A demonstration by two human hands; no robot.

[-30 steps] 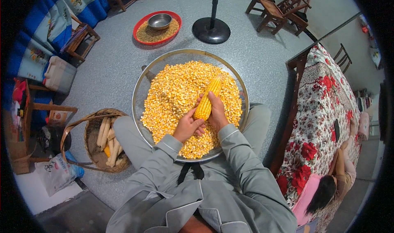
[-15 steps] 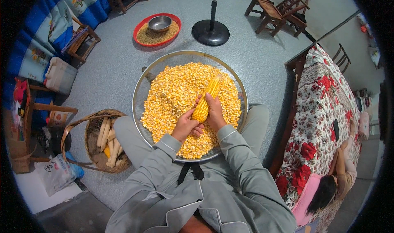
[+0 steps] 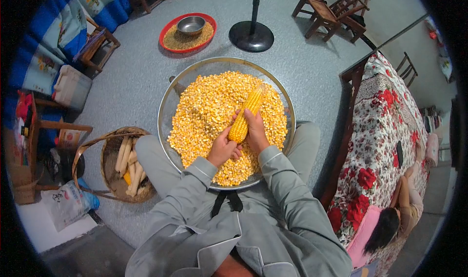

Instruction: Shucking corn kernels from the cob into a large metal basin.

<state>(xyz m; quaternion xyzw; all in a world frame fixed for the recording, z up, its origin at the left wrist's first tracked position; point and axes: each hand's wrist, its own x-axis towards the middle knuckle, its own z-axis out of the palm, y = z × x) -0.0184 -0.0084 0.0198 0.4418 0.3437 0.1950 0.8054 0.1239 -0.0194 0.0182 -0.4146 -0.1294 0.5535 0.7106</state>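
A corn cob (image 3: 250,107), its yellow kernels mostly on, slants up and to the right above the loose kernels. My right hand (image 3: 256,129) is wrapped round its right side, thumb along the front. At the cob's lower left, my left hand (image 3: 224,147) presses against it with curled fingers; part of those fingers is hidden behind the cob. Beneath both hands lies a heap of loose corn kernels (image 3: 207,101) in a wide round mesh sieve (image 3: 166,118) with a metal rim, resting across my lap.
A wicker basket (image 3: 108,162) holding several bare cobs stands left of my knee. Beyond the sieve are a red tray (image 3: 162,38) of grain with a metal bowl (image 3: 190,25) and a black round stand base (image 3: 251,36). On the flowered bed (image 3: 370,145) at right, a person lies.
My left hand has shifted slightly up and to the right along the cob's lower end. The right hand keeps its grip, and the cob stays at nearly the same slant.
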